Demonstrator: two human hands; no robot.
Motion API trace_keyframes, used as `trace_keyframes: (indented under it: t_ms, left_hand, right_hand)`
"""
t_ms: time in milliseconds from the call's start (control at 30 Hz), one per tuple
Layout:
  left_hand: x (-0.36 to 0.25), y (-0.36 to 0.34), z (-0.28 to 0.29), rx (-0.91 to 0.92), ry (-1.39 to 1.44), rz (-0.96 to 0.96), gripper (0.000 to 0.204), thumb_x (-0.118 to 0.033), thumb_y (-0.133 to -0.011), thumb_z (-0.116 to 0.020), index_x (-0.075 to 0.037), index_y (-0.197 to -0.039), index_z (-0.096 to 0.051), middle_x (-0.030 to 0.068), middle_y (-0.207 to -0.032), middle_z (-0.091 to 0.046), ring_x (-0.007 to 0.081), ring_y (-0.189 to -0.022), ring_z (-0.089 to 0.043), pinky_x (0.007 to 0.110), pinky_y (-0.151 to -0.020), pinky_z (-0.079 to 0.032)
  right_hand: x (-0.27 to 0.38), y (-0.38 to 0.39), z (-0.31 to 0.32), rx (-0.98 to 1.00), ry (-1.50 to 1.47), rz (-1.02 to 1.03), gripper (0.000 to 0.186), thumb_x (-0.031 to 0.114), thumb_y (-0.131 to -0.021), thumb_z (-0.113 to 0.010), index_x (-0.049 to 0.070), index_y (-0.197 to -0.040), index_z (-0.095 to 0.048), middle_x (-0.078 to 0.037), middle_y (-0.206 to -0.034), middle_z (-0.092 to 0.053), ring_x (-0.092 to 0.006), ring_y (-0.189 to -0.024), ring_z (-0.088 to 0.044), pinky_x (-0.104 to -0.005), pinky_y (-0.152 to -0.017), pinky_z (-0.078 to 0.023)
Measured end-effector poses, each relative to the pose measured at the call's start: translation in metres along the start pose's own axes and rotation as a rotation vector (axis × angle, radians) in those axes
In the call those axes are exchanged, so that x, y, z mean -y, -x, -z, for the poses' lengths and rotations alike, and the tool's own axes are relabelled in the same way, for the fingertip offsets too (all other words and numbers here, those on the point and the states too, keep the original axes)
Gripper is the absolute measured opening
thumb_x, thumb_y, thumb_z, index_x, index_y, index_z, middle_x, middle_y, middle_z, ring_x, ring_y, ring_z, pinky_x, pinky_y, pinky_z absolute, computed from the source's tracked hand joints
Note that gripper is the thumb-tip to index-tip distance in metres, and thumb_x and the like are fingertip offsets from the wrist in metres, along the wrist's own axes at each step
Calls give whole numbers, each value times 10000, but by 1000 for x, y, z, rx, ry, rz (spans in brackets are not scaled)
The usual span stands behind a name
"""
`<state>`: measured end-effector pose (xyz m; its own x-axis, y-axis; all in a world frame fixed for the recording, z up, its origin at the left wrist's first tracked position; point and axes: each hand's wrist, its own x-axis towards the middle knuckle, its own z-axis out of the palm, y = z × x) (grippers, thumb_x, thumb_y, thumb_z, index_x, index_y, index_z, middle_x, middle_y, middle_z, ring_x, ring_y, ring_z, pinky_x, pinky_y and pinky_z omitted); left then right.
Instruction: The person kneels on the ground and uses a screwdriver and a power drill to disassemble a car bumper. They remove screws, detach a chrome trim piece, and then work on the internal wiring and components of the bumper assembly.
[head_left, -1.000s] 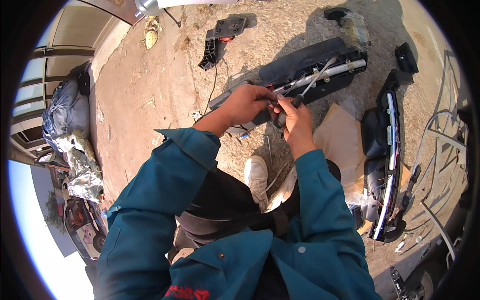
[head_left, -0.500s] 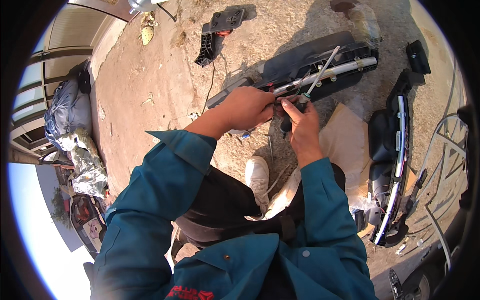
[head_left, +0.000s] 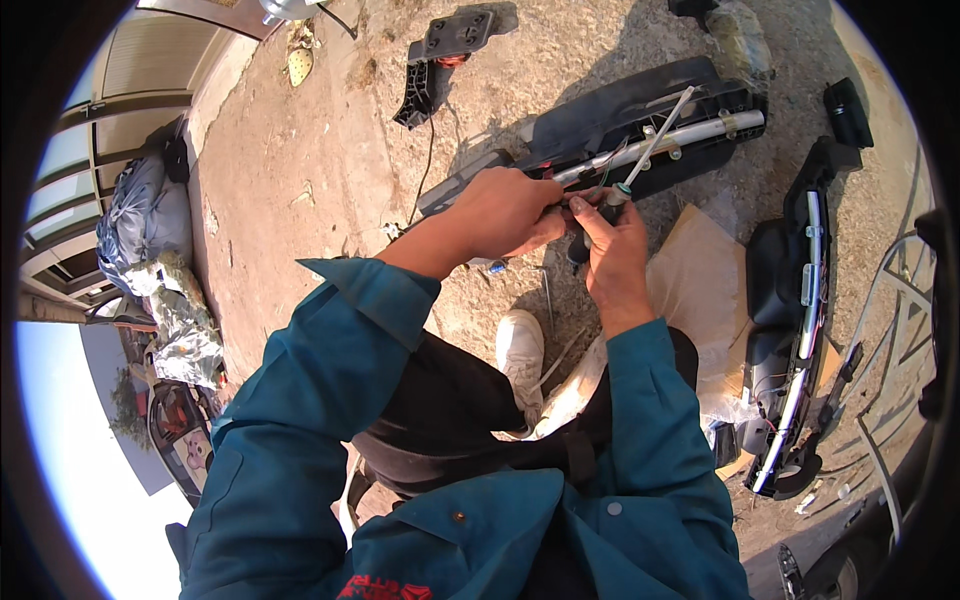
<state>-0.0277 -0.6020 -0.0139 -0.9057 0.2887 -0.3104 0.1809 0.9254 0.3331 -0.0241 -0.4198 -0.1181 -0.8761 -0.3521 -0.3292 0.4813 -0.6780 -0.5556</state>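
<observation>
A screwdriver (head_left: 655, 150) with a long pale shaft and a dark handle lies in my right hand (head_left: 615, 262), its shaft slanting up and to the right. My right thumb and fingertips meet my left hand (head_left: 512, 212). The left hand is closed, knuckles up; what it pinches is hidden between the fingers. Just beyond both hands lies a long black plastic part (head_left: 620, 115) with a silver bar (head_left: 715, 127) along it. Thin wires (head_left: 607, 172) run on that part close to my fingertips. The screwdriver's shaft passes over the silver bar.
A similar black part with a silver strip (head_left: 808, 290) lies at the right, beside cardboard (head_left: 695, 265). A black bracket with a cable (head_left: 416, 95) lies farther off. My white shoe (head_left: 520, 350) is below my hands. Bundled bags (head_left: 150, 225) stand at the left, a metal frame (head_left: 890, 310) far right.
The view has shifted slightly. My left hand has turned a little, its fingers still closed against the right fingertips. The screwdriver stays in my right hand.
</observation>
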Motion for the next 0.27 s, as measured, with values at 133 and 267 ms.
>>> trace_keyframes:
  t_ms: [133,267]
  left_hand:
    - [-4,-3,-5,-49,130,98,324,-411,-904,-723,-107,-959,-822,231,-793,-736,491,-790,-730,583,-716,-570]
    - [-6,-8,-4,-11,161,172,351,-429,-887,-738,-116,-996,-854,238,-812,-749,487,-821,-744,563,-744,-596]
  right_hand:
    - [-5,0,5,0,-22,20,192,-69,-1036,-777,11,-1168,-661,-103,-1184,-746,-187,-1084,-719,-360,-1007,-601]
    - [-4,0,7,33,-26,21,196,-69,-1034,-781,10,-1171,-665,-96,-1185,-742,-184,-1085,-710,-356,-1010,-589]
